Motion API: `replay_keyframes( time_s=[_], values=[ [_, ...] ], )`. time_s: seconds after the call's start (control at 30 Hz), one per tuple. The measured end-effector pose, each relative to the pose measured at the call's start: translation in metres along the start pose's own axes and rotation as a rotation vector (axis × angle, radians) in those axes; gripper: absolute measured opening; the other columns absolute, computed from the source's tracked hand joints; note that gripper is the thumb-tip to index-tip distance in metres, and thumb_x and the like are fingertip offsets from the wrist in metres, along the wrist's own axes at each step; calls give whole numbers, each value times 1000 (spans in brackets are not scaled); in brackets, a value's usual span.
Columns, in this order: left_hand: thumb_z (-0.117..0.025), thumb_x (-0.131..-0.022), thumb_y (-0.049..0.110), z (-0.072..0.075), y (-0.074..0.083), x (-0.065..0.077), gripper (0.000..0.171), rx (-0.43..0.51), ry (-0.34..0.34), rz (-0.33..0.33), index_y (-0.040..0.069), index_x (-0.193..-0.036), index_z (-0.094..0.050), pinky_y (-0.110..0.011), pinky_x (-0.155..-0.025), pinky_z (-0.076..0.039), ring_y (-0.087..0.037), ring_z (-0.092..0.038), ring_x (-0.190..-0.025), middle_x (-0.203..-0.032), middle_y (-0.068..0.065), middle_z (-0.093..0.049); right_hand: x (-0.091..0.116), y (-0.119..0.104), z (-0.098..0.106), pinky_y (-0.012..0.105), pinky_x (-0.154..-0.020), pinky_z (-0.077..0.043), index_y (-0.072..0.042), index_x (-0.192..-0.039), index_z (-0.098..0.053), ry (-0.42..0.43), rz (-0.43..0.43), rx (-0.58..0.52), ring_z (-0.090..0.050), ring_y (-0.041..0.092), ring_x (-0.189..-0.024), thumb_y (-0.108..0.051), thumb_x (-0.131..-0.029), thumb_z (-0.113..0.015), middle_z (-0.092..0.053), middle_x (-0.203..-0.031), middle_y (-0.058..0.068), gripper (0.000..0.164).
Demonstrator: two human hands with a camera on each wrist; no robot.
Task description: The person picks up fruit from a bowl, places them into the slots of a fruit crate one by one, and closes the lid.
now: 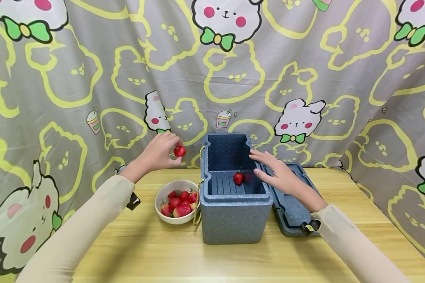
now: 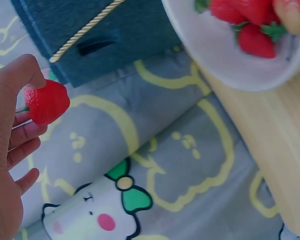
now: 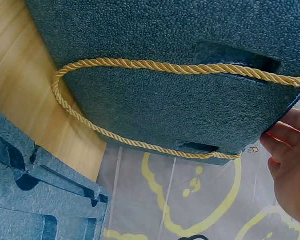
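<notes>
My left hand [image 1: 163, 148] pinches a red strawberry [image 1: 179, 151] in the air, left of the grey-blue foam box [image 1: 236, 222] and above the bowl. In the left wrist view that strawberry [image 2: 47, 102] has a green stem and sits between thumb and fingers. One strawberry [image 1: 238, 178] lies on the ribbed floor inside the open-topped box. My right hand [image 1: 278, 173] rests its extended fingers on the box's right rim. From the right wrist view, the fingers of the right hand [image 3: 292, 160] reach the box's edge. A white bowl [image 1: 177, 221] beside the box holds several strawberries [image 1: 178, 203].
The box's lid [image 1: 294, 204] lies on the wooden table [image 1: 156, 255] to the right of the box. Gold rope [image 3: 135, 65] hangs along the box's sides. A grey curtain [image 1: 184, 78] with cartoon figures hangs behind the table.
</notes>
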State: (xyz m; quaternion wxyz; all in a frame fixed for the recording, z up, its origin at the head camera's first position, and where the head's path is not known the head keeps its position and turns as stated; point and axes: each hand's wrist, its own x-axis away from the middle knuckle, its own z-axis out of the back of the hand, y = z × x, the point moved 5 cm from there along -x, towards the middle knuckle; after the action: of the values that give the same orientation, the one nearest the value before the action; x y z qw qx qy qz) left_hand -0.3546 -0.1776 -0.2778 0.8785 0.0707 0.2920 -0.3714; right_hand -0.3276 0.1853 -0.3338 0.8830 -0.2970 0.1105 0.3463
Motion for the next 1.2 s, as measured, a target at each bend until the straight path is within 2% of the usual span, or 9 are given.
replay_keyframes(
  time_s=[0.2,0.5,0.8,0.97,1.2],
  values=[
    [-75,-77,23,9,7,-16,28,4,24,-4,7,-98,-65,-43,-86,-46,-25,-55,-93,-93,-6,-65,0,0,1,63,-123,-15,-16,-153,-47,-3,-2,0,-20,37,-157,-33,-103,-57,-37,-164,6,54],
    [-76,-77,23,11,21,-38,30,20,43,-39,6,-101,-66,-46,-91,-46,-27,-56,-98,-98,-8,-67,0,1,0,65,-121,-17,-14,-152,-47,0,5,4,-21,38,-156,-33,-103,-57,-38,-164,7,53],
    [-76,-79,24,13,39,-60,30,17,17,-85,7,-101,-65,-44,-92,-44,-24,-53,-97,-96,-6,-64,-1,1,0,62,-123,-17,-15,-152,-48,5,17,8,-24,37,-155,-32,-103,-57,-39,-163,8,53],
    [-74,-80,26,9,49,-70,30,4,-16,-100,7,-102,-65,-45,-96,-43,-25,-52,-97,-95,-6,-63,-1,0,0,63,-123,-17,-13,-152,-48,1,17,7,-24,38,-155,-32,-103,-57,-39,-163,8,53],
    [-72,-81,28,1,63,-82,29,-17,-37,-163,8,-100,-65,-44,-93,-43,-24,-53,-97,-95,-4,-62,0,0,0,64,-122,-17,-13,-152,-48,0,7,4,-23,39,-155,-32,-103,-57,-38,-164,8,53]
  ],
)
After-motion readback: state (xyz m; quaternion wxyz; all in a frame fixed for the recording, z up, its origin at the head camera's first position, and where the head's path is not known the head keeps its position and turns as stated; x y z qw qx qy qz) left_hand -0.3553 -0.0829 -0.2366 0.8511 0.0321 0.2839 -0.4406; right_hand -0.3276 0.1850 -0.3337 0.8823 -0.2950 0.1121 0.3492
